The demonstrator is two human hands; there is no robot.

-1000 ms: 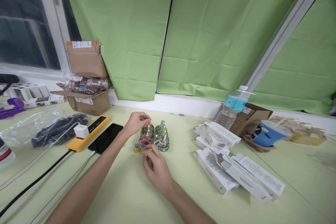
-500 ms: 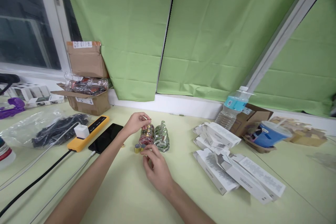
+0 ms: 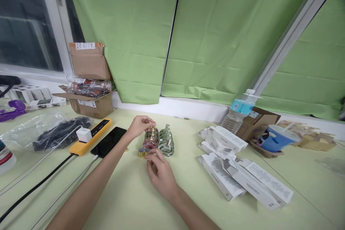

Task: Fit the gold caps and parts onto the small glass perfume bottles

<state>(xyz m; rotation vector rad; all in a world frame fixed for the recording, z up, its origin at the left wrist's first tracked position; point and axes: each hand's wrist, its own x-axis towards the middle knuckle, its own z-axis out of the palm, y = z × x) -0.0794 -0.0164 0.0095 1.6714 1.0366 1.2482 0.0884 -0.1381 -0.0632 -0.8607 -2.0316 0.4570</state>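
Note:
My left hand (image 3: 141, 126) is closed in a pinch over the top of a pink-tinted glass bottle (image 3: 151, 140). A small gold piece (image 3: 153, 124) shows at its fingertips; whether it is fixed to the bottle I cannot tell. Clear glass bottles (image 3: 166, 142) stand beside the pink one, in a row running away from me. My right hand (image 3: 163, 174) is curled loosely, thumb apart from the fingers. Its fingertips touch or hover by a gold cap (image 3: 146, 151), partly hidden by them. Another gold cap (image 3: 140, 152) stands just left of it.
A black phone (image 3: 109, 142) and a yellow power strip (image 3: 91, 136) lie to the left, with cables toward me. Flattened white boxes (image 3: 237, 172) are piled on the right. Behind them stand a water bottle (image 3: 238, 111) and a blue cup (image 3: 277, 138). Cardboard boxes (image 3: 90, 104) sit back left.
My left fingertips have shifted very slightly at the bottle top. My right hand, the bottles and the caps look the same.

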